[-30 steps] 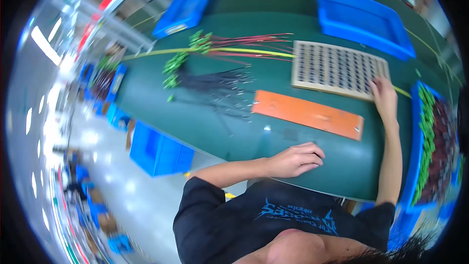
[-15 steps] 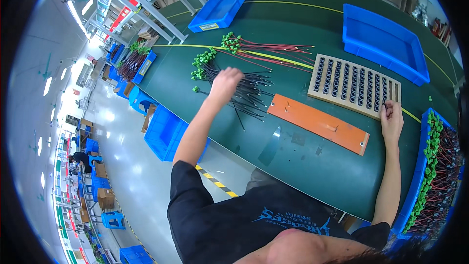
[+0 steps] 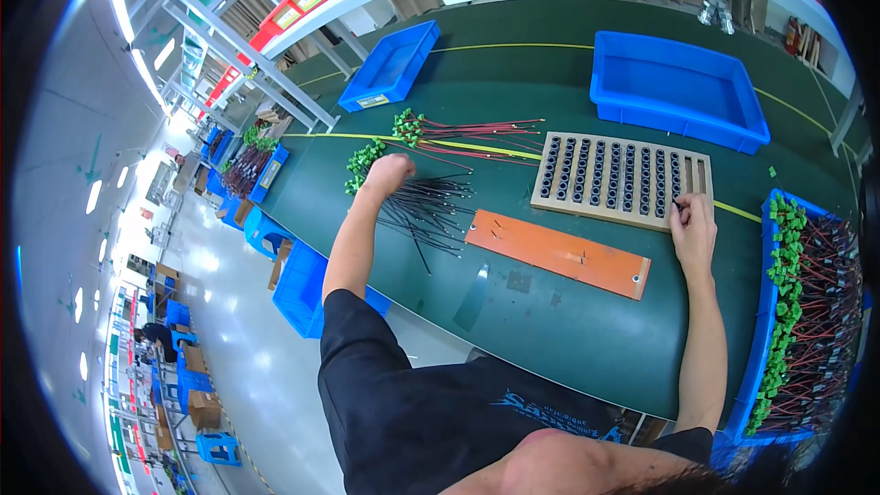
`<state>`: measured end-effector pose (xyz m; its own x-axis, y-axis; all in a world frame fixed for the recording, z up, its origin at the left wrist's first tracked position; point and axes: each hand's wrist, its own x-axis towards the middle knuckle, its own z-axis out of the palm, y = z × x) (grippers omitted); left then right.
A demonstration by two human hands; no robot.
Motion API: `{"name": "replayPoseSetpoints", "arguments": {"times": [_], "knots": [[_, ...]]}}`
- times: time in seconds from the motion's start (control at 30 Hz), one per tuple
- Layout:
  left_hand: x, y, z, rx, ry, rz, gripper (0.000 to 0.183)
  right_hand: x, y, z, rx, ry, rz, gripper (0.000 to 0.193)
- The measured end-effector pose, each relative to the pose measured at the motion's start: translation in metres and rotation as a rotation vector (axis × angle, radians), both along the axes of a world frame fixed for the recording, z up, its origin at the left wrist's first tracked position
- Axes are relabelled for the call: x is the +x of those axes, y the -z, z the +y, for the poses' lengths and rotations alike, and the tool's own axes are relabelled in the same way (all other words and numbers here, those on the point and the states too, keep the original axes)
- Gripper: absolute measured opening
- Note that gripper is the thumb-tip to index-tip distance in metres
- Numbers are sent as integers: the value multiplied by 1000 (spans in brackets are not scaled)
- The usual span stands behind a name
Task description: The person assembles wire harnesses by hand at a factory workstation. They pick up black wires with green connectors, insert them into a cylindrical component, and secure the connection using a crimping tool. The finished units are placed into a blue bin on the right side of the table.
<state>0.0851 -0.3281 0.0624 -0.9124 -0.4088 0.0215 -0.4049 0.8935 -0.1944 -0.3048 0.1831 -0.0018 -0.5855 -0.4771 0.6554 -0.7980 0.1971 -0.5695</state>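
Note:
My left hand (image 3: 392,173) is over the pile of black wires (image 3: 426,211), right beside their green connectors (image 3: 362,163). Its fingers are curled together, and what they hold, if anything, is hidden. At the front right corner of the wooden rack (image 3: 600,208), my right hand (image 3: 694,225) pinches a small black cylindrical part (image 3: 676,206). Rows of black ring-shaped pieces (image 3: 629,174) stand in the rack's slots. Between the hands lies an orange board (image 3: 550,252) with a few thin pins standing up from it.
Red wires with green connectors (image 3: 486,128) lie behind the black ones. Blue bins (image 3: 678,82) (image 3: 390,64) stand at the back. A blue crate of finished-looking wire bundles (image 3: 807,312) is at the right. A white shelf frame (image 3: 275,82) rises at the back left.
The view has shifted, showing more of the shelf at the top. My left hand has moved toward the green connectors of the black wires. My right hand stays at the rack's corner.

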Motion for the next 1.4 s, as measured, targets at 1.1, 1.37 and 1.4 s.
{"name": "replayPoseSetpoints", "arguments": {"times": [1.1, 1.37, 1.4], "knots": [[71, -70, -29, -183, 126, 989, 26, 4, 3, -11, 97, 59, 25, 8], [-21, 28, -34, -87, 246, 277, 23, 4, 8, -9, 43, 64, -49, 11], [-33, 32, -30, -27, 274, 280, 23, 1, 10, -6, 18, 65, -78, 12]]}}
